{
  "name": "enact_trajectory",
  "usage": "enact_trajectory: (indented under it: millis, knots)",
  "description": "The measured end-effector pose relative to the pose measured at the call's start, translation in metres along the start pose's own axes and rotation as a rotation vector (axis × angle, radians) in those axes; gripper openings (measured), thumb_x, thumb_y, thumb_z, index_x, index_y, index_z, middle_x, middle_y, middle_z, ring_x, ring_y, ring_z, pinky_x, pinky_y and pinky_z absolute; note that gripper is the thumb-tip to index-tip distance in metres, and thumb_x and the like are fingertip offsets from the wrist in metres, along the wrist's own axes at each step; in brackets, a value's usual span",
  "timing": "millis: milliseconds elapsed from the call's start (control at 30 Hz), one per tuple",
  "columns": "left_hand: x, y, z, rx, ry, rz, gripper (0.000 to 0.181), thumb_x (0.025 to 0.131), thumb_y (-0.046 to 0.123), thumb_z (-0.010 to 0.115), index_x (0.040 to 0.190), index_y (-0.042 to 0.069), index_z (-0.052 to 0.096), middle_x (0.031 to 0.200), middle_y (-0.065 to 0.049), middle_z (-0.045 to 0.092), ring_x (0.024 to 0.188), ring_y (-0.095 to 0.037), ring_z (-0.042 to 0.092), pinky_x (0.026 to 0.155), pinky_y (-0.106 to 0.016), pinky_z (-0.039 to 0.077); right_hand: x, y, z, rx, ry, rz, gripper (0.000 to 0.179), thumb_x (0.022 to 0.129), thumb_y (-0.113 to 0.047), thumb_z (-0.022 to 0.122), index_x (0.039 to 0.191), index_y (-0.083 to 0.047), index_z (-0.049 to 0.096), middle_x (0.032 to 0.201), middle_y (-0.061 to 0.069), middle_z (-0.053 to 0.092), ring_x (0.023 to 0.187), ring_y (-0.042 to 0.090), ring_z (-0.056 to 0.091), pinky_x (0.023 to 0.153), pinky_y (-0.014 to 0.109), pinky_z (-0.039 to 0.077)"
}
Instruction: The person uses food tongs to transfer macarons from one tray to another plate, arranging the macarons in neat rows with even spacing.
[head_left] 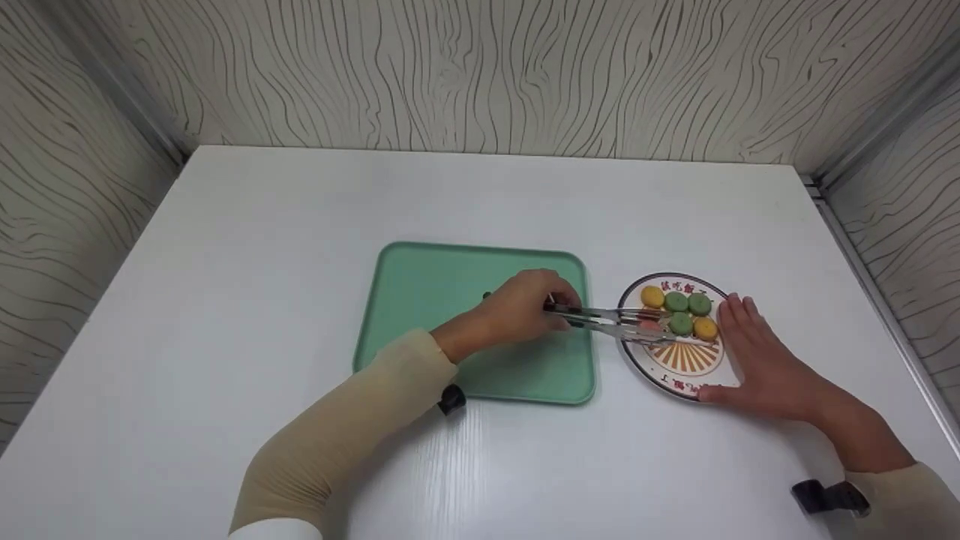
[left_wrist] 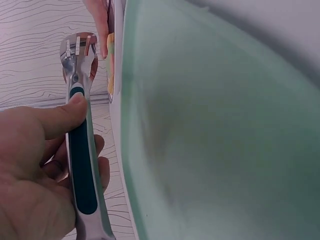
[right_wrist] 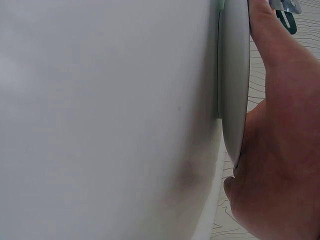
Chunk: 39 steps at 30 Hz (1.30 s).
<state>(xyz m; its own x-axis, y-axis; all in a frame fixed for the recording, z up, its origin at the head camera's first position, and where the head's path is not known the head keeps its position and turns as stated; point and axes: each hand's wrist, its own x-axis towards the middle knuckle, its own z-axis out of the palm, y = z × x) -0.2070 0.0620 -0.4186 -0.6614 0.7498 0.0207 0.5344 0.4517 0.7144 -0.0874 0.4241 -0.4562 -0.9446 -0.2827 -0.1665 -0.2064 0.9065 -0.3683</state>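
Note:
My left hand (head_left: 529, 306) grips metal tongs (head_left: 600, 324) with dark green handle inlays (left_wrist: 82, 160), over the right part of a green tray. The tongs' slotted tips reach past the tray to a round white plate (head_left: 652, 375) with a dark rim and red characters. Between the tips a pink macaron (head_left: 651, 325) shows; whether they squeeze it I cannot tell. Beside it lie green macarons (head_left: 700, 304) and yellow macarons (head_left: 652, 297). My right hand (head_left: 776, 375) rests against the plate's right rim, fingers straight, thumb spread toward the near edge.
The green tray (head_left: 427, 292) lies left of the plate on a white table (head_left: 262, 300). Wood-grain patterned panels (head_left: 480, 75) stand behind and at both sides. Dark wrist-camera straps (head_left: 829, 496) sit on both sleeves.

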Motion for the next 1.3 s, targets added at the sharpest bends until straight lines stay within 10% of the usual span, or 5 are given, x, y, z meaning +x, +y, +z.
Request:
enact_trajectory:
  millis: [1300]
  knots:
    - [0.014,0.013,0.023,0.1,-0.048,-0.069,0.021,0.091,0.008,0.076,0.112,0.012,0.077,0.102,0.004,0.071,0.09,-0.007,0.057,0.084,-0.022,0.048,0.001,0.006,0.004,-0.033,0.043,-0.058,0.125,0.084,-0.054,0.078,0.157,0.011,0.001,0.164,0.034,-0.003,0.153,0.036,-0.018,0.108,0.012,-0.016]
